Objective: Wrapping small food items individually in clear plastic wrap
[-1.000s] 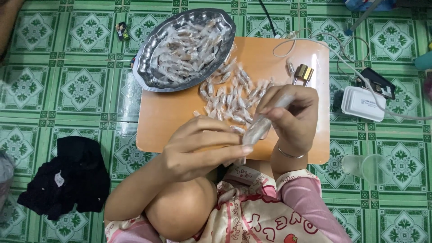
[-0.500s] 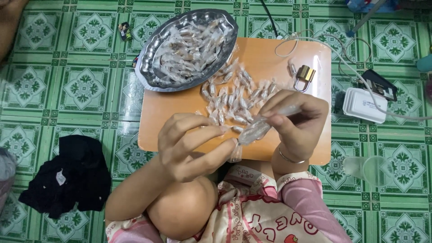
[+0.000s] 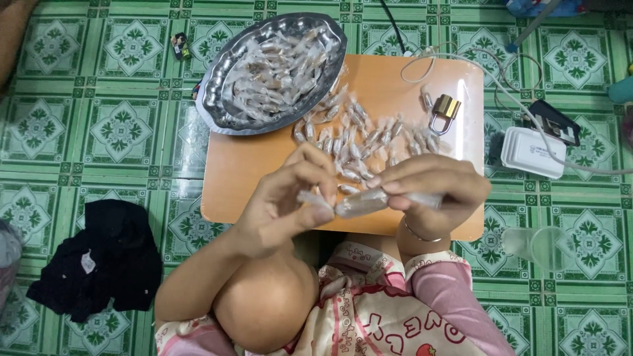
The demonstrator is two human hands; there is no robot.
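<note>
The wrapped candy [image 3: 359,202] is held in the air just above the near edge of the orange bench [image 3: 264,171], its long axis running almost level from side to side between the two hands. The left hand [image 3: 283,201] pinches the twisted wrapper end on its side with thumb and fingertips; the right hand [image 3: 432,191] pinches the opposite end, fingers curled close together. Both hands are equally near it, one at each tip. Beyond the candy on the bench lies a loose pile of wrapped candies [image 3: 362,135], and further off a metal tray [image 3: 273,72] heaped with more.
</note>
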